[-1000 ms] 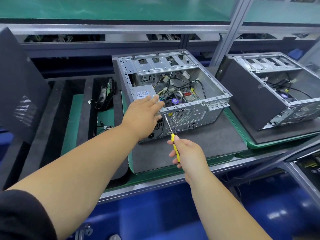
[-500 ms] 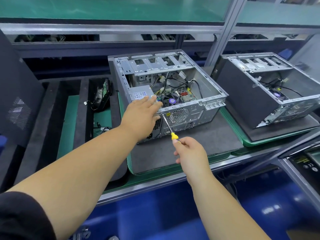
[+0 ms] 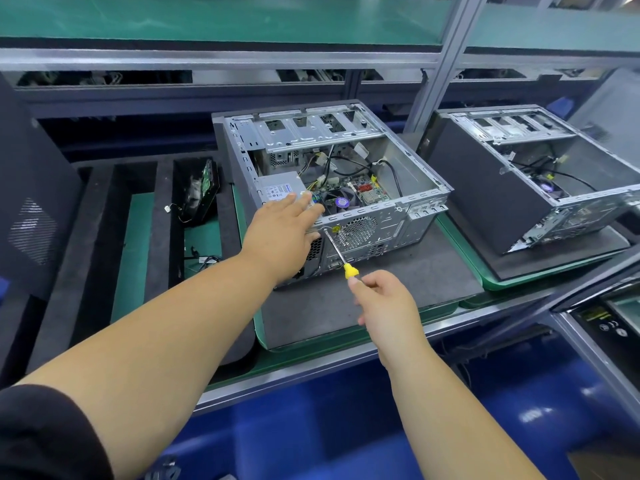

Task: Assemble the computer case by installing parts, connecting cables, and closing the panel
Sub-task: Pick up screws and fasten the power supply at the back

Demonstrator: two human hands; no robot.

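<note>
Driving a screw at the case's [image 3: 363, 233] rear edge, right hand [image 3: 384, 306] gripping the screwdriver [image 3: 337, 252], left hand [image 3: 284, 233] pressing flat, the tip could slip off.

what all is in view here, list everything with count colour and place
open computer case: 1, silver, centre, on a grey mat
power supply: 1, grey, inside that case, near left corner
cooler fan: 1, black with purple hub, inside case
second open case: 1, black and silver, right
screwdriver: 1, yellow handle, tip at case rear panel
side panel: 1, black, far left
foam tray: 1, black, left, holds a drive
left hand: rests flat on the case's near left corner
right hand: grips screwdriver
</note>
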